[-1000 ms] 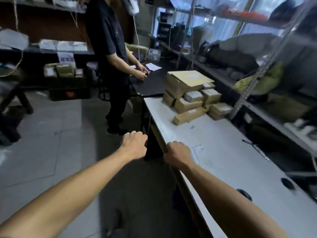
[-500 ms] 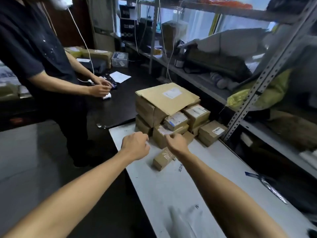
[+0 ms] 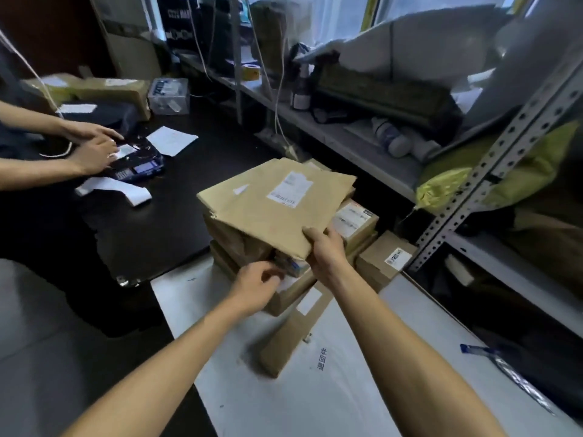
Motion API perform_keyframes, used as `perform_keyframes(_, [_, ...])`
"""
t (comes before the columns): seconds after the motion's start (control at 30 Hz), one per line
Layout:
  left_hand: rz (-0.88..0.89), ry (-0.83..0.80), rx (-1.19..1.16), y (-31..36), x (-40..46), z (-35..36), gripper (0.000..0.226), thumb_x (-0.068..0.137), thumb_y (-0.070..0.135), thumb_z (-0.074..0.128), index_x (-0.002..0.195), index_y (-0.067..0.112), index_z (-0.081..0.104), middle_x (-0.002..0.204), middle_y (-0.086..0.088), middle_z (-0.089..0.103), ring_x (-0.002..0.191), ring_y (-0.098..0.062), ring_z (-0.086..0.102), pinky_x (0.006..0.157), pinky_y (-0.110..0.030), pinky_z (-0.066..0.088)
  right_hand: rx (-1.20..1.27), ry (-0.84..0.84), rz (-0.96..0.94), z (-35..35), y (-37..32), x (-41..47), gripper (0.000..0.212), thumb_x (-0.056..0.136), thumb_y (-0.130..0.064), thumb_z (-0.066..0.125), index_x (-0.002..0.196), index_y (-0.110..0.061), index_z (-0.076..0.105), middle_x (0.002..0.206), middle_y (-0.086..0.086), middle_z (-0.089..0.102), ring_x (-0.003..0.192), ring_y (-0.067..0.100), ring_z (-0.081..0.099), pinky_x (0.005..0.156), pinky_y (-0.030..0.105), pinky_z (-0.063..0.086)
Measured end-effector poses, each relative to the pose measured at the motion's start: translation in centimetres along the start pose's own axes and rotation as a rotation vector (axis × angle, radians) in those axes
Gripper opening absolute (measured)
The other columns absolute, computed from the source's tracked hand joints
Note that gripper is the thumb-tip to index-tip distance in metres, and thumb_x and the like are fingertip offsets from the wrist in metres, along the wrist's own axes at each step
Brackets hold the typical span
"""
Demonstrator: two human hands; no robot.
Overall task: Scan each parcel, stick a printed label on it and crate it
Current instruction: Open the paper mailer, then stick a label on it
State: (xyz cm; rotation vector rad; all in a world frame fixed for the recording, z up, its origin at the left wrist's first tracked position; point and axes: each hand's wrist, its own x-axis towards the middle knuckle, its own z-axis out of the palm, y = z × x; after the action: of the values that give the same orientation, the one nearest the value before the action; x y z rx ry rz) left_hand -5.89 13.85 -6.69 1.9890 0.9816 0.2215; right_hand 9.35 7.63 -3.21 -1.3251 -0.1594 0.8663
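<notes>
Cardboard stack of parcels (image 3: 318, 247) sitting at the far end of the white bench (image 3: 362, 389), risking a topple if lifted carelessly. Flat kraft parcel (image 3: 274, 209) on top tipping up (label facing up), possibly sliding off. Right hand (image 3: 323, 250) pinching its near corner; left hand (image 3: 255, 285) curling loosely toward a small box (image 3: 291, 266) beneath, gripping nothing yet.
</notes>
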Motion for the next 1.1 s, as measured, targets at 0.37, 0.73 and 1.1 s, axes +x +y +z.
perform_keyframes(0.37, [-0.187, -0.517, -1.157, 4.5, -0.6, 2.4, 0.072, 0.079, 0.066, 0.062, 0.129, 0.015, 0.069, 0.138, -0.014, 0.062, 0.129, -0.030, 0.058, 0.111, -0.041, 0.041, -0.435, -0.218, 0.381, -24.4, -6.4, -14.5, 0.031, 0.072, -0.012, 0.069, 0.103, -0.008, 0.075, 0.099, 0.015, 0.074, 0.079, 0.024, 0.073, 0.069, 0.030, 0.060])
perform_keyframes(0.73, [1.051, -0.456, 0.438, 15.7, -7.8, 13.7, 0.130, 0.054, 0.087, 0.066, 0.159, 0.027, 0.019, 0.155, 0.001, 0.028, 0.145, -0.018, 0.023, 0.118, -0.039, 0.017, -0.809, -0.188, 0.372, -31.8, -11.2, -26.0, 0.018, 0.090, 0.001, 0.061, 0.091, -0.007, 0.077, 0.094, 0.015, 0.075, 0.080, 0.027, 0.072, 0.067, 0.031, 0.061])
perform_keyframes(1.1, [0.810, -1.373, 0.308, 18.6, -13.8, 22.4, 0.026, 0.098, 0.036, 0.063, 0.079, 0.020, 0.070, 0.072, 0.012, 0.063, 0.068, -0.004, 0.058, 0.064, -0.018, 0.045, -0.297, 0.515, 0.141, -38.0, 0.0, -34.5, 0.044, 0.100, -0.052, 0.051, 0.116, -0.018, 0.075, 0.082, 0.007, 0.070, 0.066, 0.014, 0.062, 0.061, 0.022, 0.051])
